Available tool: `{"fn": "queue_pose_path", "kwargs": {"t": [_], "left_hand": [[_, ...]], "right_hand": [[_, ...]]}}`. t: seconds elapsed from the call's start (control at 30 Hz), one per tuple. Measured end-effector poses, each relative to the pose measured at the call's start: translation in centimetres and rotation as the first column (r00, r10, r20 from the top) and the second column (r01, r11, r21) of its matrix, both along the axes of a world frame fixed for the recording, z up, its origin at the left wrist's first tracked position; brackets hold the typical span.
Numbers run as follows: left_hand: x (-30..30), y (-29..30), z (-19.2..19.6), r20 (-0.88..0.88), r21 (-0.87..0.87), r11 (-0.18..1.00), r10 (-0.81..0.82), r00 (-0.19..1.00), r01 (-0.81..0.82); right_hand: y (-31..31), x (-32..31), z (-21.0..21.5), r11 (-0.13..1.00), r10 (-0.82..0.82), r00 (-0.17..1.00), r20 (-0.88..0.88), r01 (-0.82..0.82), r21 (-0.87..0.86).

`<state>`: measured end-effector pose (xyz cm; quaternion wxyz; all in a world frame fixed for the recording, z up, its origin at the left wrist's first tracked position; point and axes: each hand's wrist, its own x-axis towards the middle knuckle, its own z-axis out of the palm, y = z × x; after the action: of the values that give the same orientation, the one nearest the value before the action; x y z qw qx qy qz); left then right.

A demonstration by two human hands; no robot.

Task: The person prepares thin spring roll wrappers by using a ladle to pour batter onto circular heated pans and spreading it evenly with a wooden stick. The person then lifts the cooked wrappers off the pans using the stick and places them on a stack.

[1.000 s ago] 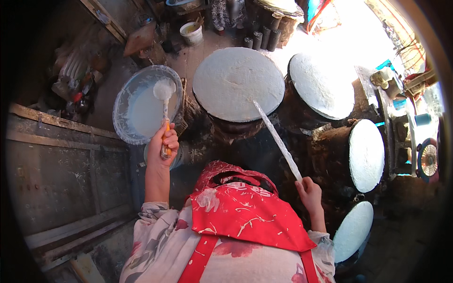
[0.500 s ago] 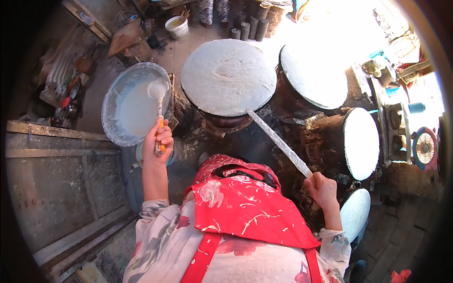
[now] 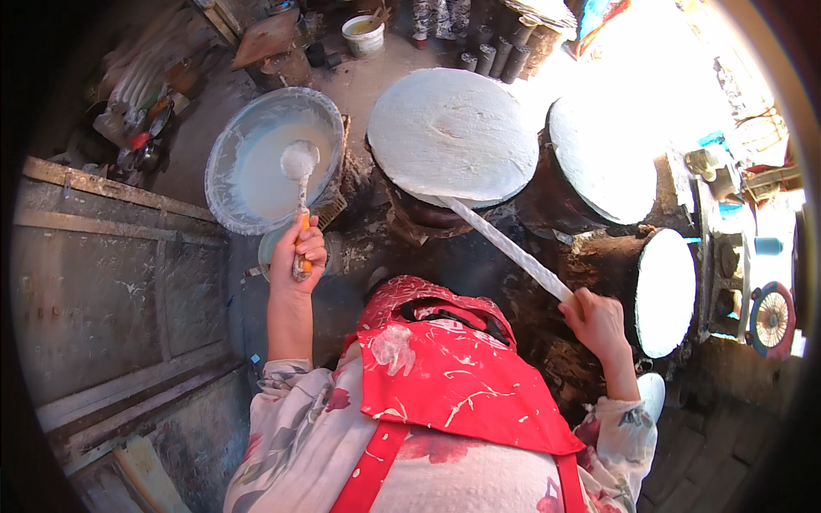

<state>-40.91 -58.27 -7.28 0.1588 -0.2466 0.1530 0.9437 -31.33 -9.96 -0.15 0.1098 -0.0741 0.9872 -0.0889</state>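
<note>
My left hand (image 3: 297, 253) is closed round the orange handle of a ladle (image 3: 300, 159). Its white-coated bowl is over a wide basin (image 3: 221, 158) of pale, milky batter (image 3: 272, 162). In my right hand (image 3: 597, 321) I grip one end of a long flat stick (image 3: 513, 251), smeared white. The stick slants up to the left, and its far tip meets the near edge of a round griddle top covered with a thin white batter layer (image 3: 453, 132). A red apron (image 3: 462, 376) with white splashes covers my front.
More round white-coated tops curve down the right, including one behind (image 3: 603, 158) and one nearer (image 3: 665, 292). A white bucket (image 3: 364, 38) and dark cylinders (image 3: 500, 60) stand at the back. A worn panelled wall (image 3: 111, 299) runs along the left; a round fan (image 3: 771, 320) is far right.
The view has turned, so the scene sits farther right. Against the basin, the ladle has come nearer to me. The stick's tip has shifted left along the griddle's near edge.
</note>
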Motion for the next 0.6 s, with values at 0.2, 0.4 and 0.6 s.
{"fn": "queue_pose_path", "kwargs": {"t": [0.2,0.4,0.6], "left_hand": [[1.8,-1.1,0.2,-0.01,-0.013,0.998,0.059,0.998,-0.059],[4.6,-3.5,-0.1,0.011,-0.084,0.984,0.157,0.987,-0.156],[7.2,-5.8,-0.2,0.04,-0.064,0.966,0.253,0.967,-0.251]], "right_hand": [[-7.1,-7.8,-4.4,0.986,0.018,0.991,0.131,0.004,-0.165],[-17.3,-13.9,-6.5,0.965,0.177,0.984,0.0,-0.173,-0.197],[-20.5,-20.4,-10.0,0.923,0.377,0.926,-0.027,-0.373,0.096]]}}
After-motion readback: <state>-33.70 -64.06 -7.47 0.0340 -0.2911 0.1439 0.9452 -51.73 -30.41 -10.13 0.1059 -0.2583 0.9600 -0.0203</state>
